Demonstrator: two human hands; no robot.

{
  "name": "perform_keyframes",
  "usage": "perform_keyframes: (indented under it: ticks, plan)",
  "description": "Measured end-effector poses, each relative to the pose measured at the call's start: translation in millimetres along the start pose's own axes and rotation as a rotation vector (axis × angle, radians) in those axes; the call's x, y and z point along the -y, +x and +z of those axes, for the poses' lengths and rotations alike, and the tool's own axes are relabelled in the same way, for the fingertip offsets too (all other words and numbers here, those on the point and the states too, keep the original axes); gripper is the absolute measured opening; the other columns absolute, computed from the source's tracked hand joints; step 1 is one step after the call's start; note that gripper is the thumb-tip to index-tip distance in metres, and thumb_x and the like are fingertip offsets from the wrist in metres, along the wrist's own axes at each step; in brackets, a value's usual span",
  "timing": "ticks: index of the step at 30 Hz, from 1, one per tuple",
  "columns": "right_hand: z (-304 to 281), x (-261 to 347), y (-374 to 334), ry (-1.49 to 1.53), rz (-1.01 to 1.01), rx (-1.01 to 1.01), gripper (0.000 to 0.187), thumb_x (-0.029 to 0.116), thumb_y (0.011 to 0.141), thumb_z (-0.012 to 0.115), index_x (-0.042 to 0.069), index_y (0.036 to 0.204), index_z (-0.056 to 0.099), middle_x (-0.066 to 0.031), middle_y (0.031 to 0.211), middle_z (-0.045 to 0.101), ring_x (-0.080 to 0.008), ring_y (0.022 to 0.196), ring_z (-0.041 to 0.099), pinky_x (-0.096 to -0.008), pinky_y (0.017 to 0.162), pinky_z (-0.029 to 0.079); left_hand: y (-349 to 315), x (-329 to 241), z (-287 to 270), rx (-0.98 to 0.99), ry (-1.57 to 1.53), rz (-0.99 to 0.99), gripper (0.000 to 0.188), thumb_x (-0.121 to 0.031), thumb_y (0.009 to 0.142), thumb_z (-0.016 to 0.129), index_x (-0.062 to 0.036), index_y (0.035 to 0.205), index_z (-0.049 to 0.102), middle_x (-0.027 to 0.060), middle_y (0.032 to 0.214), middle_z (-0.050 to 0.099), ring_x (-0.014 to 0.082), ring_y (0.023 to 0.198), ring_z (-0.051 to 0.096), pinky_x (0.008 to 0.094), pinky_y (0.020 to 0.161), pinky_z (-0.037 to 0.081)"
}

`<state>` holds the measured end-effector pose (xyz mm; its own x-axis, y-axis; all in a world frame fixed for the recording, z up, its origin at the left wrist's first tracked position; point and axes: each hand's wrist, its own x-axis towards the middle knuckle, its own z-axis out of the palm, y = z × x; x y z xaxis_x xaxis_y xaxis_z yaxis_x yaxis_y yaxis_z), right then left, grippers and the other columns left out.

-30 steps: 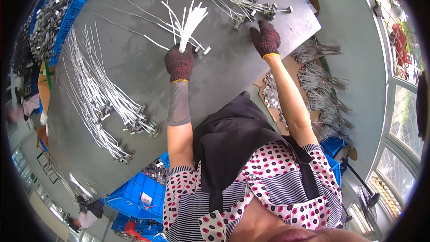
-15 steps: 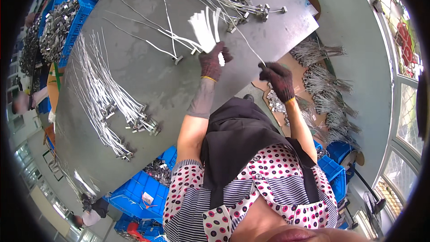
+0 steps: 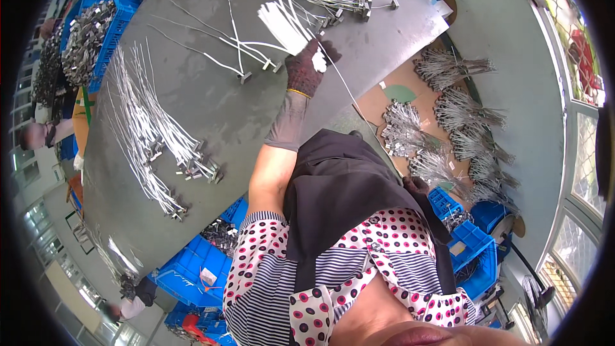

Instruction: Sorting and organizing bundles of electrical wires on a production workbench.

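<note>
My left hand (image 3: pixel 306 67), in a dark knitted glove, is closed around a bundle of white sleeves (image 3: pixel 280 27) above the metal table (image 3: pixel 211 109). A thin wire (image 3: pixel 346 88) runs from beside this hand, down past the table edge toward my waist. My right hand (image 3: pixel 416 185), also gloved, is drawn in close to my right side at the wire's lower end. Its fingers look closed on the wire, though the apron partly hides them. Left of the bundle lie a few wires with white sleeves and small metal clips (image 3: pixel 245 77).
Bunches of sleeved wires (image 3: pixel 150 134) lie on the table's left; more wires with metal blocks (image 3: pixel 339 6) lie at the far side. Wire bundles (image 3: pixel 461 115) rest on cardboard to the right. Blue crates (image 3: pixel 195 275) of metal parts stand around. Other people are at the left.
My right hand has pulled down and back toward my waist, drawing the wire along. My left hand, with the sleeves, has shifted slightly away from me.
</note>
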<state>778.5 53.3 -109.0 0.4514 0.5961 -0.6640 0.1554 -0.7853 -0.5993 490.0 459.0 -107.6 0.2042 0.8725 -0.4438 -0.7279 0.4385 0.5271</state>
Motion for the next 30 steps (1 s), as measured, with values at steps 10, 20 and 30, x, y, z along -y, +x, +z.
perform_keyframes:
  ticks: [10, 20, 30]
  plan:
    - [-27.7, -97.1, 50.4, -0.101, -0.029, -0.106, 0.032, 0.032, 0.088, 0.073, 0.002, 0.081, 0.068, -0.0031, 0.064, 0.061, -0.0114, 0.062, 0.054, -0.0305, 0.058, 0.043, -12.4, -38.1, 12.8, -0.041, -0.049, 0.233, 0.024, -0.022, 0.096, 0.063, -0.0063, 0.114, 0.058, 0.0137, 0.091, 0.068, 0.0297, 0.073, 0.069, 0.0518, 0.069, 0.061]
    - [42.4, 127.0, 71.9, 0.142, -0.147, 0.120, 0.030, 0.028, 0.090, 0.066, -0.002, 0.087, 0.067, -0.0062, 0.070, 0.064, -0.0134, 0.066, 0.062, -0.0286, 0.060, 0.049, -38.5, 12.1, -8.5, -0.034, 0.052, -0.036, 0.026, -0.020, 0.092, 0.068, -0.0039, 0.111, 0.062, 0.0129, 0.096, 0.068, 0.0293, 0.086, 0.067, 0.0529, 0.077, 0.059]
    - [184.3, 340.9, 123.0, -0.037, -0.575, 0.029, 0.058, 0.050, 0.097, 0.049, -0.003, 0.118, 0.060, -0.0271, 0.109, 0.066, -0.0424, 0.102, 0.064, -0.0467, 0.089, 0.049, -33.5, -2.8, -16.8, -0.164, 0.463, 0.151, 0.028, -0.018, 0.088, 0.075, -0.0003, 0.110, 0.070, 0.0043, 0.091, 0.068, 0.0121, 0.076, 0.063, 0.0255, 0.068, 0.052]
